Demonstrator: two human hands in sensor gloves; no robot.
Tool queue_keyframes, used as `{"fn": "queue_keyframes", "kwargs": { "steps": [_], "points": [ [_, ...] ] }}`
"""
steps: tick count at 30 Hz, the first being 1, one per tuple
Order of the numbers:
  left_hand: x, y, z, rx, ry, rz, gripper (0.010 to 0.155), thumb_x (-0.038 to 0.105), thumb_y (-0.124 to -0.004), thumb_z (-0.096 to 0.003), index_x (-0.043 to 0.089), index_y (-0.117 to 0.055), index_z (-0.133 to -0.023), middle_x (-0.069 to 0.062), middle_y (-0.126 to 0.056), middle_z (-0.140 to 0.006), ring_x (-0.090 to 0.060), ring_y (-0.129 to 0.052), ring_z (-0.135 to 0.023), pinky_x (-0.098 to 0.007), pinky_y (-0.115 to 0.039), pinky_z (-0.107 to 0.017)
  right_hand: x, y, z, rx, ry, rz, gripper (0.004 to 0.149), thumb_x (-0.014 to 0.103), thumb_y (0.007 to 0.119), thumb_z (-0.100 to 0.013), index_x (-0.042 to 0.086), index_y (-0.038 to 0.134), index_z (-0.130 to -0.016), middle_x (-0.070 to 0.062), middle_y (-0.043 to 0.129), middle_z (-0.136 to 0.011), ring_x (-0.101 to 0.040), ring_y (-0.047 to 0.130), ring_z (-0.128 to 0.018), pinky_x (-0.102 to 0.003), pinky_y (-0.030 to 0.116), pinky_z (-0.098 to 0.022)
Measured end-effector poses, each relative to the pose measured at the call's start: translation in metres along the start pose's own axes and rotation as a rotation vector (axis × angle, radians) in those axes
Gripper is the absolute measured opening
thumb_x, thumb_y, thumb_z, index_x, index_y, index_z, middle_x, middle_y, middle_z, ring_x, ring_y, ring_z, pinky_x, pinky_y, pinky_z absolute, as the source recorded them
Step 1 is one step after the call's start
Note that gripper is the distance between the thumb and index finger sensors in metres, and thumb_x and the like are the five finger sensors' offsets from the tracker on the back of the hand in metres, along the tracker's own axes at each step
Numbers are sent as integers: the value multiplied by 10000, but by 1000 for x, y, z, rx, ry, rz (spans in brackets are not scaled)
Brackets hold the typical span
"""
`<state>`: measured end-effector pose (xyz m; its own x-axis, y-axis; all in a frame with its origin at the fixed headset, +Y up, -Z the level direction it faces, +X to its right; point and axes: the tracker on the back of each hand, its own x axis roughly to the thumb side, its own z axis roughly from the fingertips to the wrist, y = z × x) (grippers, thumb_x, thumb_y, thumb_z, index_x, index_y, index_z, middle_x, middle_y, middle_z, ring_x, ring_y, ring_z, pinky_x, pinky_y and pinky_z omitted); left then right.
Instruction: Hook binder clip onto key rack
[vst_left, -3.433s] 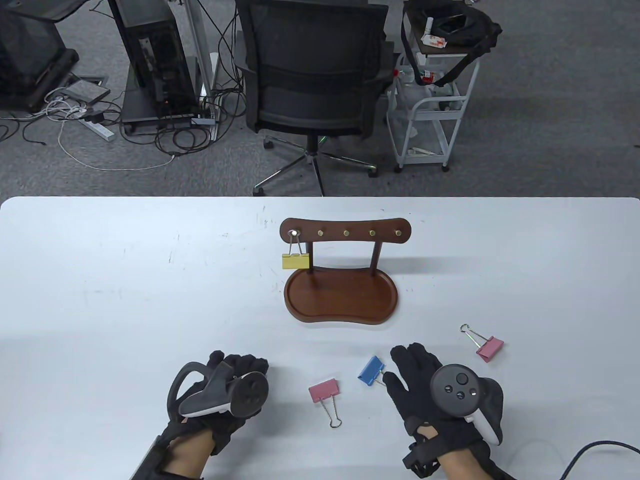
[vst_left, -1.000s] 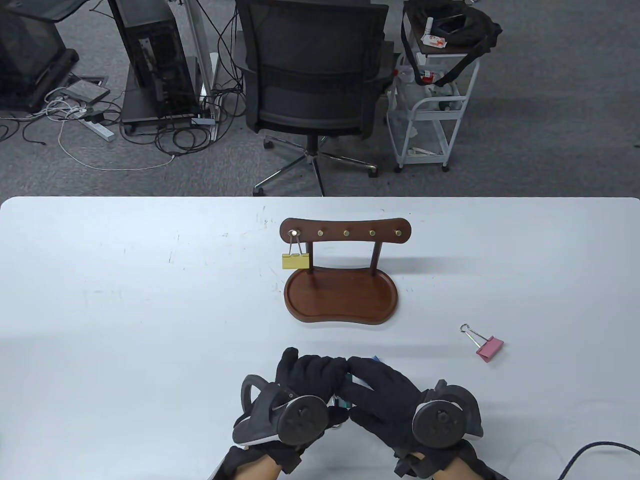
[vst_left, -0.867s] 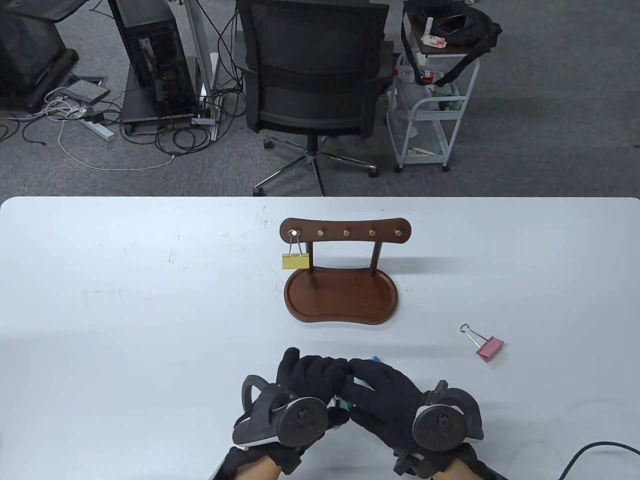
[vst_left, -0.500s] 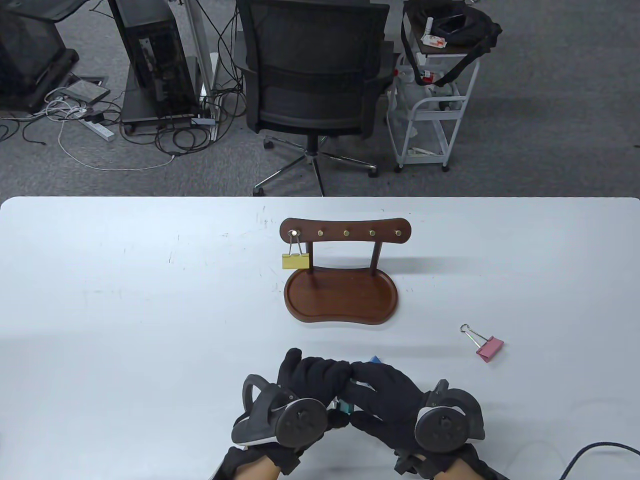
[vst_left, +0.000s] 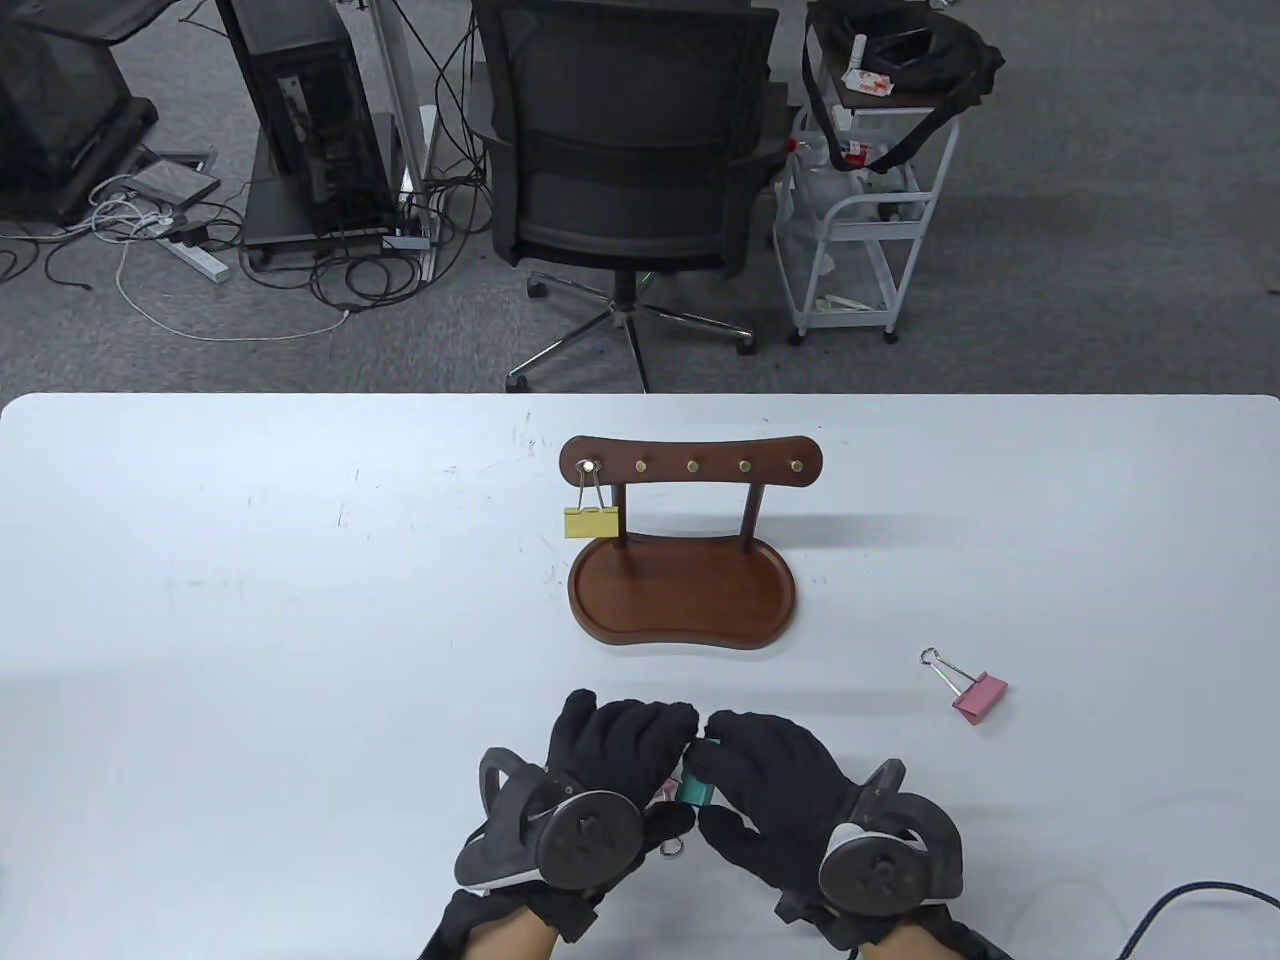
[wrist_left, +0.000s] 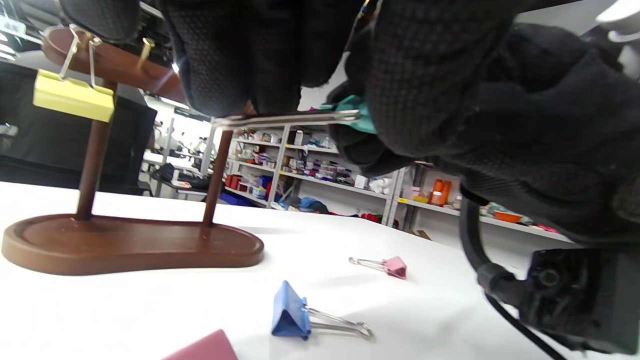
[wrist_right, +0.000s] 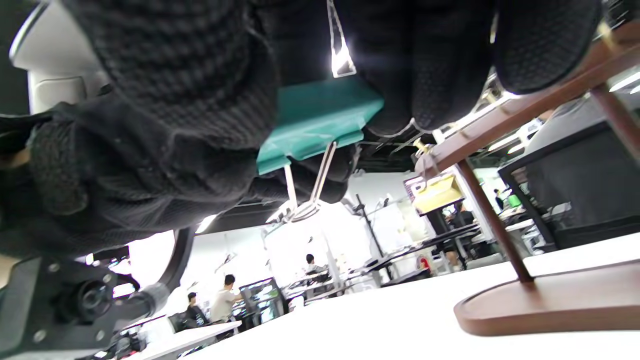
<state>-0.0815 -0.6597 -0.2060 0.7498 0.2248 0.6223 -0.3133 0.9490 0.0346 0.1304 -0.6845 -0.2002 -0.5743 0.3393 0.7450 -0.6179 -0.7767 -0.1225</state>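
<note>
Both hands meet low in the middle of the table. My right hand (vst_left: 735, 745) grips the body of a teal binder clip (vst_left: 693, 790), which also shows in the right wrist view (wrist_right: 320, 120). My left hand (vst_left: 655, 730) pinches the clip's wire handle (wrist_left: 290, 119). The clip is held above the table. The wooden key rack (vst_left: 690, 467) stands beyond the hands, with a yellow clip (vst_left: 591, 522) hanging on its leftmost peg. The other pegs are bare.
A pink clip (vst_left: 968, 690) lies at the right. A blue clip (wrist_left: 290, 316) lies on the table under the hands and is hidden in the table view. Another pink clip (vst_left: 665, 790) peeks out under the left hand. A cable (vst_left: 1190, 900) runs at bottom right.
The hands, apart 3.4 s ago, have come together around the teal clip. In the last second they drew slightly towards me, and the clip now shows between them.
</note>
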Motion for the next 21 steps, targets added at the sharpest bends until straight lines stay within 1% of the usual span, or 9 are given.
{"fn": "queue_keyframes", "kwargs": {
  "steps": [4, 7, 11, 13, 16, 21],
  "points": [
    [-1, 2, 1, 44, 50, -29, 877, 396, -984, -427, 22, -628, -1136, -236, -775, -1085, -518, -798, -974, -800, -500, -705, -1, -8, 1, -48, 44, 16, 673, 424, 900, -433, 66, 753, -982, -331, 801, -956, -550, 832, -770, -711, 687, -556],
    [-2, 3, 2, 81, 92, -44, 848, 394, -952, -473, 17, -603, -1148, -250, -744, -1104, -537, -768, -985, -800, -487, -704, -4, -13, 0, -73, 94, 44, 669, 429, 895, -441, 57, 751, -978, -330, 805, -951, -553, 834, -764, -713, 687, -550],
    [-6, 2, 3, 106, 152, -79, 835, 407, -917, -503, 16, -577, -1159, -261, -712, -1121, -551, -742, -994, -805, -468, -701, -7, -16, -3, -95, 154, 50, 669, 431, 889, -449, 42, 746, -974, -333, 803, -951, -558, 833, -759, -716, 685, -545],
    [-10, 2, 5, 125, 211, -84, 817, 403, -904, -516, 13, -579, -1157, -268, -714, -1118, -554, -743, -989, -806, -465, -699, -8, -19, -7, -110, 177, 47, 668, 430, 888, -453, 36, 744, -973, -334, 804, -949, -561, 831, -757, -717, 683, -543],
    [-19, 2, 6, 132, 285, -79, 793, 405, -884, -531, 7, -591, -1151, -274, -725, -1107, -562, -751, -976, -809, -462, -692, -10, -23, -13, -126, 220, 47, 666, 432, 887, -455, 29, 745, -966, -334, 804, -948, -562, 832, -755, -717, 683, -541],
    [-28, -3, 5, 100, 356, -64, 768, 401, -866, -546, -2, -604, -1145, -283, -736, -1095, -572, -759, -960, -815, -452, -684, -10, -33, -30, -153, 279, 54, 662, 431, 887, -462, 18, 744, -960, -336, 802, -946, -568, 828, -751, -720, 678, -537]
  ]
}}
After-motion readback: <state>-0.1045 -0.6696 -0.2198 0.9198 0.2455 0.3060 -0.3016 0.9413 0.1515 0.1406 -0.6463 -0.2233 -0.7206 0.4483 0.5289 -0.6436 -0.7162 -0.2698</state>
